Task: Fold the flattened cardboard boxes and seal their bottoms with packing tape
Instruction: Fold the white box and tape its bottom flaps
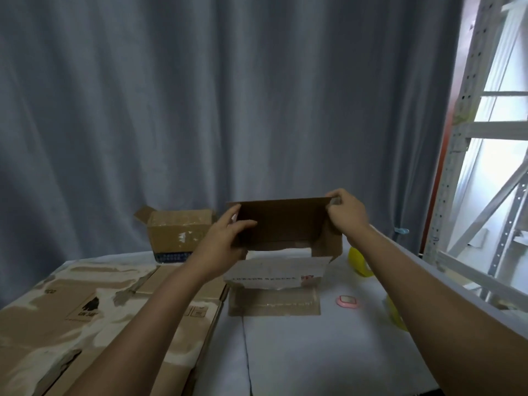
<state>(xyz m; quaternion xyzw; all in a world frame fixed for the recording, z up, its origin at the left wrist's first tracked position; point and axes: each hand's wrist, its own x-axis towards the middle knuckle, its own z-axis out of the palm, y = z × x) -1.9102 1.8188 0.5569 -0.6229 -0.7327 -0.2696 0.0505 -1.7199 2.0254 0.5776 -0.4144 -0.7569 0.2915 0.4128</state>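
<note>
The cardboard box [281, 224] is held up above the middle of the table [300, 352], partly opened out, with its dark inside facing the camera and its lower flaps hanging loose; one flap with a torn white label and old tape lies against the tabletop. The left hand [225, 238] grips the box's left edge, thumb across the inner face and fingers behind it. The right hand [344, 214] pinches the upper right corner with curled fingers. This box looks to be mid-forming: squared up only in part, its bottom flaps not yet folded in and no fresh tape visible on it. Behind it to the left stands an assembled box [178, 234] with its top flaps open, which suggests one is already done. On the left of the table lies a stack of flattened boxes [94, 318], so several probably remain. To the right, near the table's edge, sit two yellow tape rolls [358, 261], partly hidden by the right arm, and a small pink object [347, 301] lies between them and the held box.
</note>
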